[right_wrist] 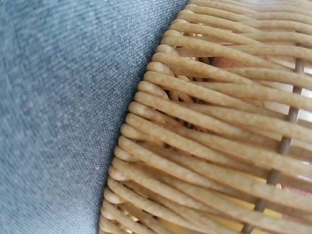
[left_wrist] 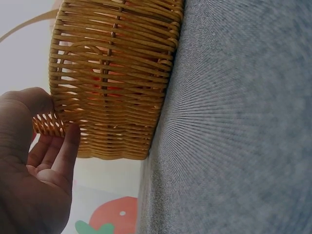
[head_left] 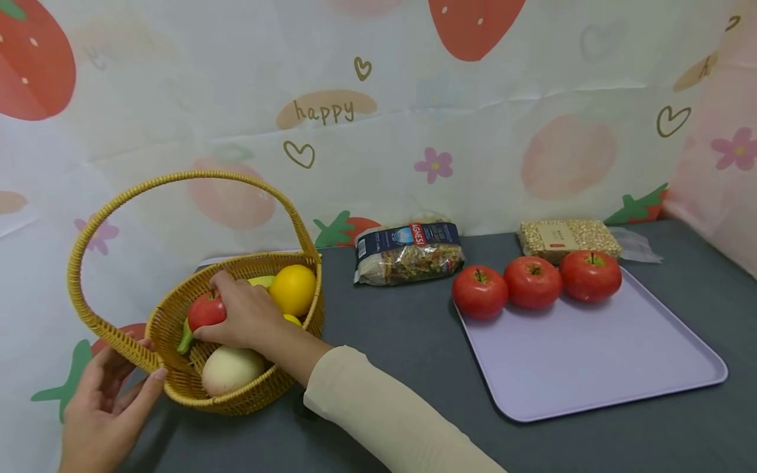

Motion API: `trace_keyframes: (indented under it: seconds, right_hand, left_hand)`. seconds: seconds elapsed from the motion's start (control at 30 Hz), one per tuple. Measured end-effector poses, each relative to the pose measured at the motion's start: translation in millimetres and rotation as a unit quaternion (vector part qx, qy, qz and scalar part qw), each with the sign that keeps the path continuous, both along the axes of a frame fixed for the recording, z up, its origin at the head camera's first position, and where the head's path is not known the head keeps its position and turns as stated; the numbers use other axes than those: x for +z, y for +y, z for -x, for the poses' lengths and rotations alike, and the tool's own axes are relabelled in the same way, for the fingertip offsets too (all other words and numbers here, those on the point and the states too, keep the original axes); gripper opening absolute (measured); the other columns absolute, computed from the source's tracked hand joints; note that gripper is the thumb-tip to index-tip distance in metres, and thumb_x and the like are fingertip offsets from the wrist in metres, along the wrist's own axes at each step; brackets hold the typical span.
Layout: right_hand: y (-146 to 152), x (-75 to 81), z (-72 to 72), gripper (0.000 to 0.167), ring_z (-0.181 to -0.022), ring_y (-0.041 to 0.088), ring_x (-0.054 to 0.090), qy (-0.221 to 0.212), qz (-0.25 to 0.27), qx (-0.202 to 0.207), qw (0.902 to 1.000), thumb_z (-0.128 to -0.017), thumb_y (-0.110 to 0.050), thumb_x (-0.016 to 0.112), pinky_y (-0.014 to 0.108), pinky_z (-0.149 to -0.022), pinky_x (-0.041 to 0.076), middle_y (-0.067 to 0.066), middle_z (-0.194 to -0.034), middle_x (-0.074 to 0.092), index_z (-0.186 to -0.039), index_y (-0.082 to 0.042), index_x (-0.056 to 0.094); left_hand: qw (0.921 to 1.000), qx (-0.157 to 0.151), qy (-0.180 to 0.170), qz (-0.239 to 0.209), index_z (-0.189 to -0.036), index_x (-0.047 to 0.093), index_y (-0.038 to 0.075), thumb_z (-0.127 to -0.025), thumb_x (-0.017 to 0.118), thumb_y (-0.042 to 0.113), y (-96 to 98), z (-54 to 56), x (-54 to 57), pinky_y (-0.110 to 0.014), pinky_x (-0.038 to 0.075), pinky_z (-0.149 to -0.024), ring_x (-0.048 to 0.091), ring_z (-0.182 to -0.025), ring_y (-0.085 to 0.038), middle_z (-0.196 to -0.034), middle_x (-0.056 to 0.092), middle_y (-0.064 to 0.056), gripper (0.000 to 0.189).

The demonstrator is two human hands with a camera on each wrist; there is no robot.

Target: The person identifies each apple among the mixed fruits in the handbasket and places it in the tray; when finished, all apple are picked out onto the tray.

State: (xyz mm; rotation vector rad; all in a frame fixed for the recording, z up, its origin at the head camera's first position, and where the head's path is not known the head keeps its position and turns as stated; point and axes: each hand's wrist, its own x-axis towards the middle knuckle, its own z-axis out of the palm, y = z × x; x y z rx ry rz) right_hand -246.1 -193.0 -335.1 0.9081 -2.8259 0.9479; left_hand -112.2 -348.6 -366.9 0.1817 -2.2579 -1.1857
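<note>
A wicker basket [head_left: 248, 402] with a tall arched handle stands on the left of the table. My left hand [head_left: 109, 401] pinches its rim at the left end, near the foot of the handle; the left wrist view shows thumb and fingers at the weave [left_wrist: 112, 83]. Reaching into the basket, my right hand [head_left: 248, 312] grips a red apple [head_left: 206, 311]. In front of that apple lies a pale, whitish round fruit [head_left: 232, 370], and a yellow round fruit [head_left: 293, 290] sits at the right. Part of a green-tipped item [head_left: 186, 338] shows under the apple. The right wrist view holds only basket weave [right_wrist: 209, 117] and cloth.
A lilac tray [head_left: 591, 355] lies at the right, with three red apples [head_left: 534, 282] along its back edge. Behind stand an Agnesi pasta bag [head_left: 409, 254] and a vacuum pack of pale grains [head_left: 568, 240]. A printed curtain [head_left: 414, 118] closes off the back.
</note>
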Motion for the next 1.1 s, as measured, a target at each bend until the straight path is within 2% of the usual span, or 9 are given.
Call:
trace_keyframes:
  seconds: [0.2, 0.33, 0.47, 0.53, 0.63, 0.77, 0.9, 1.1]
  right_hand:
    - [10, 1.0, -1.7, 0.059, -0.092, 0.004, 0.050, 0.045, 0.013, 0.051, 0.9976, -0.084, -0.048, 0.079, 0.015, -0.071, 0.038, -0.011, -0.110, 0.058, -0.132, -0.028, 0.052]
    - [22, 1.8, -5.7, 0.059, -0.097, 0.001, 0.050, 0.079, 0.038, 0.094, 0.9917, -0.086, -0.045, 0.077, 0.012, -0.076, 0.038, -0.010, -0.115, 0.058, -0.136, -0.025, 0.052]
    - [34, 4.0, -12.4, 0.059, -0.097, 0.000, 0.050, 0.083, 0.068, 0.131, 0.9856, -0.086, -0.042, 0.077, 0.009, -0.075, 0.038, -0.010, -0.117, 0.058, -0.136, -0.024, 0.053]
    - [40, 7.0, -15.1, 0.059, -0.100, 0.000, 0.050, 0.084, 0.081, 0.143, 0.9828, -0.086, -0.042, 0.077, 0.009, -0.077, 0.038, -0.009, -0.121, 0.058, -0.137, -0.024, 0.053]
    - [51, 11.9, -19.1, 0.059, -0.106, 0.002, 0.048, 0.089, 0.093, 0.158, 0.9790, -0.088, -0.041, 0.076, 0.011, -0.084, 0.037, -0.007, -0.130, 0.056, -0.139, -0.023, 0.052]
    - [69, 16.8, -26.8, 0.058, -0.112, 0.004, 0.046, 0.088, 0.108, 0.177, 0.9743, -0.089, -0.040, 0.075, 0.010, -0.084, 0.037, -0.004, -0.136, 0.053, -0.140, -0.023, 0.053]
    - [92, 20.5, -36.8, 0.056, -0.115, 0.005, 0.045, 0.091, 0.130, 0.184, 0.9700, -0.089, -0.039, 0.076, 0.008, -0.081, 0.042, -0.005, -0.135, 0.053, -0.138, -0.023, 0.054]
    - [133, 21.8, -48.1, 0.054, -0.113, 0.008, 0.047, 0.098, 0.146, 0.176, 0.9685, -0.088, -0.039, 0.077, 0.015, -0.081, 0.046, -0.006, -0.134, 0.052, -0.135, -0.027, 0.056]
  left_hand:
    - [0.9998, -0.013, 0.013, -0.005, -0.148, 0.045, 0.008, -0.089, 0.072, -0.006, 0.2, 4.2, -2.8, -0.009, 0.050, -0.079, 0.055, -0.113, -0.007, -0.127, 0.055, 0.000, 0.066]
    - [0.9984, -0.034, 0.026, -0.036, -0.146, 0.046, 0.007, -0.087, 0.071, -0.012, -1.4, 4.6, -6.0, -0.011, 0.052, -0.079, 0.056, -0.113, -0.008, -0.127, 0.057, -0.001, 0.066]
    - [0.9968, -0.044, 0.034, -0.059, -0.144, 0.048, 0.004, -0.086, 0.069, -0.015, -3.7, 1.4, -6.6, -0.012, 0.053, -0.077, 0.057, -0.114, -0.010, -0.128, 0.058, -0.006, 0.064]
    - [0.9976, -0.041, 0.033, -0.045, -0.145, 0.047, 0.005, -0.087, 0.070, -0.013, -4.3, 1.0, -6.0, -0.012, 0.053, -0.077, 0.057, -0.114, -0.009, -0.129, 0.057, -0.007, 0.065]
    - [0.9989, -0.032, 0.024, -0.024, -0.146, 0.046, 0.007, -0.089, 0.071, -0.009, -4.5, 1.3, -5.3, -0.012, 0.052, -0.077, 0.057, -0.114, -0.008, -0.130, 0.056, -0.008, 0.065]
    - [0.9999, -0.012, 0.005, -0.010, -0.147, 0.045, 0.009, -0.091, 0.071, -0.003, -2.9, 0.8, -4.6, -0.010, 0.052, -0.076, 0.056, -0.112, -0.004, -0.130, 0.056, -0.004, 0.063]
    - [0.9999, -0.005, 0.001, -0.016, -0.147, 0.045, 0.009, -0.092, 0.071, -0.001, -1.1, 0.0, -3.5, -0.010, 0.052, -0.076, 0.056, -0.113, -0.004, -0.130, 0.057, -0.003, 0.062]
    - [0.9999, -0.003, 0.006, -0.013, -0.147, 0.045, 0.010, -0.092, 0.070, 0.000, -0.7, 0.0, -1.8, -0.011, 0.052, -0.076, 0.056, -0.113, -0.004, -0.130, 0.057, -0.004, 0.061]
